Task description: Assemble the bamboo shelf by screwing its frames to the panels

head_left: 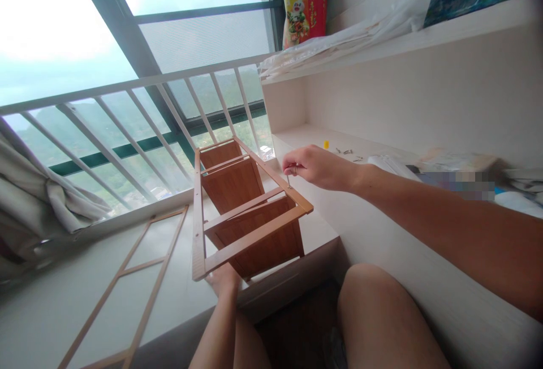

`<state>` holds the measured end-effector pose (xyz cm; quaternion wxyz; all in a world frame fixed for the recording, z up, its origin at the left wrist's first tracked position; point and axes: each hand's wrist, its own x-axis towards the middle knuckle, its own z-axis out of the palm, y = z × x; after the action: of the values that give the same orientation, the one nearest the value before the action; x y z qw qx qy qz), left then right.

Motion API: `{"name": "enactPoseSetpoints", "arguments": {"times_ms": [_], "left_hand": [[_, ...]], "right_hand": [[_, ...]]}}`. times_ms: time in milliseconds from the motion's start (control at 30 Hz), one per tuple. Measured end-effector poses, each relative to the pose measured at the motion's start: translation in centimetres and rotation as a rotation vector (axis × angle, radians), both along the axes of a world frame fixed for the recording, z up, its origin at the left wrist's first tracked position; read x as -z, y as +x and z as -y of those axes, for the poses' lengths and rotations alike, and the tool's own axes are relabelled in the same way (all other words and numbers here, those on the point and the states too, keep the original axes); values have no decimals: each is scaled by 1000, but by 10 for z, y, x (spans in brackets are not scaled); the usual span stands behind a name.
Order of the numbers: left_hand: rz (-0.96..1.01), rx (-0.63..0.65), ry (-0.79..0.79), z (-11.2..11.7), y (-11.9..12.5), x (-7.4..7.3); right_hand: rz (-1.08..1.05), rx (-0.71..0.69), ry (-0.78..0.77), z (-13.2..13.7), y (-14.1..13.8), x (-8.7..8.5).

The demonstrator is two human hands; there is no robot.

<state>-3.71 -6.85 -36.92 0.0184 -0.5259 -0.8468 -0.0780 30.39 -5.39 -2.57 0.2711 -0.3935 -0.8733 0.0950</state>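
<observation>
My right hand (311, 166) is closed in a pinch on a thin metal hex key (288, 180). The key's lower end meets a screw (290, 187) in the right side rail of a wooden shelf rack (246, 240). This rack has a light brown ladder-like frame and darker reddish-brown panels, and it lies tilted on the white ledge. Below the frame's near left corner, my left hand (224, 279) holds the rack; most of its fingers are hidden behind the wood.
A second wooden frame (121, 273) lies on the ledge at left. Several screws (347, 152) and a yellow piece (326, 144) rest on the shelf at right. Behind are a white railing (139, 81) and windows. A red bag (306, 7) stands above; my knee (377, 307) is close by.
</observation>
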Motion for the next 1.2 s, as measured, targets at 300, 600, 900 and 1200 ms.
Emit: {"name": "enactPoseSetpoints", "arguments": {"times_ms": [300, 600, 900, 1200], "left_hand": [[-13, 10, -11, -1, -2, 6], [5, 15, -25, 0, 0, 0], [3, 13, -42, 2, 2, -2], [16, 4, -25, 1, 2, -3]], "right_hand": [[-52, -31, -63, -3, 1, 1], [-4, 52, 15, -2, -3, 7], [-16, 136, 32, 0, -7, 9], [-65, 132, 29, 2, -6, 4]]}}
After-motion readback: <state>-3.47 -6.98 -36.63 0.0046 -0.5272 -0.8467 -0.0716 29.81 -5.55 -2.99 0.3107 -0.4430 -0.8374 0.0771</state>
